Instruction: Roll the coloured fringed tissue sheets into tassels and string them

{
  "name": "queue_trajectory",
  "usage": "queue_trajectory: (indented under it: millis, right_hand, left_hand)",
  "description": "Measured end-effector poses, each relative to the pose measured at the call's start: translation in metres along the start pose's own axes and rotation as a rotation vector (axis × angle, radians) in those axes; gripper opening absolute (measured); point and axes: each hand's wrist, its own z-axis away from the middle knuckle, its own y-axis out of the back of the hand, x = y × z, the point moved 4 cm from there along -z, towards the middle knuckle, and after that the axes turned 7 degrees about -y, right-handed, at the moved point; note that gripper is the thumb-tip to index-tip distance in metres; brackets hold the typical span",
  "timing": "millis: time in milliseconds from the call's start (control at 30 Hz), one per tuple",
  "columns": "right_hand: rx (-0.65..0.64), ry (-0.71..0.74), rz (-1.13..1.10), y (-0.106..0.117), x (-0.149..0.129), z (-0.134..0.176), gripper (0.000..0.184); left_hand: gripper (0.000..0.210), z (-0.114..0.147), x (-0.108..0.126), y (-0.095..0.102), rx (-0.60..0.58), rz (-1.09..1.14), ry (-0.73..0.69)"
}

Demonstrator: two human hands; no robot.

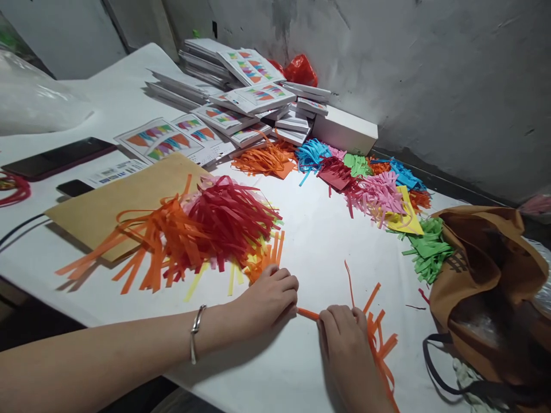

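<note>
Between my two hands runs the tightly twisted middle of an orange paper tassel (pixel 308 314). My left hand (pixel 271 298) is closed on one end, and orange strips fan out beyond its fingers. At the other end my right hand (pixel 350 347) is closed too, pressed down near the white tabletop (pixel 310 246), with loose orange strips spreading to its right. My fingers hide parts of the tassel. Just past my left hand lies a pile of tassels, with a red tassel (pixel 232 221) and an orange tassel (pixel 167 241) on top.
A tan envelope (pixel 124 195) lies under the pile's left side. Farther back are stacked printed packs (pixel 258 97) and a white box (pixel 344 129). Fringed paper bundles, such as a green one (pixel 430 246), curve along the right. A brown bag (pixel 477 275) stands at right; a phone (pixel 60 158) lies left.
</note>
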Motion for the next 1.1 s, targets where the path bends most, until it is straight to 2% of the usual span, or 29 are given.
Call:
queue_trajectory:
  millis: [200, 367, 467, 533, 600, 667, 767, 900, 1000, 1100]
  right_hand:
    - [-0.004, -0.076, 0.052, 0.003, 0.014, 0.003, 0.024]
    - [-0.037, -0.165, 0.104, 0.0, 0.017, -0.005, 0.024]
    - [-0.057, -0.206, 0.001, 0.003, 0.019, -0.007, 0.019]
    - [-0.038, -0.139, -0.051, 0.007, 0.014, -0.007, 0.022]
    - [0.007, -0.037, -0.063, 0.009, 0.007, -0.005, 0.03]
    - [0.041, 0.019, -0.053, 0.008, 0.0, -0.004, 0.028]
    - [0.059, 0.022, -0.033, 0.0, -0.006, -0.006, 0.019]
    - [0.197, 0.105, 0.026, 0.005, -0.008, -0.01, 0.029]
    - [0.344, 0.198, 0.016, 0.03, -0.006, -0.008, 0.022]
    - [0.393, 0.314, 0.059, 0.061, -0.008, -0.006, 0.02]
  left_hand:
    - [0.018, -0.007, 0.009, 0.004, -0.06, -0.052, 0.113]
    - [0.01, -0.013, 0.005, 0.002, -0.096, -0.103, 0.178]
    - [0.01, -0.013, 0.008, -0.003, -0.088, -0.165, 0.039]
    - [0.015, -0.012, 0.014, -0.007, -0.073, -0.248, -0.121]
    - [0.022, -0.012, 0.02, -0.013, -0.057, -0.313, -0.219]
    - [0.023, -0.014, 0.023, -0.018, -0.073, -0.333, -0.241]
    - [0.019, -0.021, 0.021, -0.021, -0.146, -0.263, -0.168]
    - [0.01, -0.025, 0.015, -0.001, -0.17, -0.032, 0.046]
    - [0.02, -0.025, 0.018, 0.023, -0.158, 0.433, 0.214]
    - [0.026, -0.027, 0.028, 0.038, -0.2, 0.925, 0.369]
